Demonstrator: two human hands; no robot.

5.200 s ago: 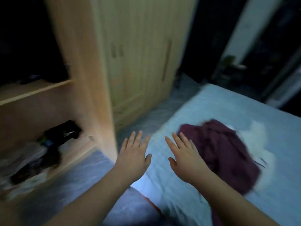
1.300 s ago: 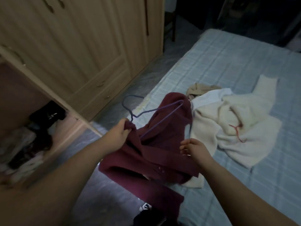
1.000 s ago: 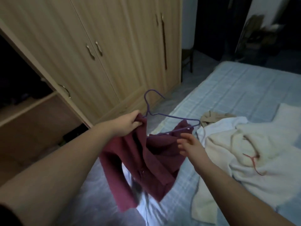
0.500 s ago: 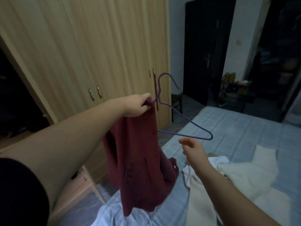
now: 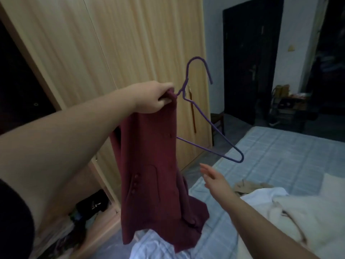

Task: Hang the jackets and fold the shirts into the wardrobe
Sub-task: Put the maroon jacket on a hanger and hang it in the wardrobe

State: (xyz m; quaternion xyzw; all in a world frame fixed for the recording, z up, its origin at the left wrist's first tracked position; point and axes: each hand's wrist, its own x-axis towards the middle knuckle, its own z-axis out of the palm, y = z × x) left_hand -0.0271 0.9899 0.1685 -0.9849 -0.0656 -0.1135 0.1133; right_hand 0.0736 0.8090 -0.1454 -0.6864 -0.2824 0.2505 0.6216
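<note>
No text, label, brand, number or sign can be read anywhere here. A pale mark shows on the dark bag [image 5: 92,203] low in the wardrobe [image 5: 130,43], but it is too small and blurred to make out.

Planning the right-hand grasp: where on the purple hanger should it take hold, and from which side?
Probably the bare lower corner of the purple hanger, reached from below and the right. That end sticks out clear of the maroon jacket, just above the open right hand. The left hand already pinches the collar at the hanger's neck, so that part is taken.
</note>
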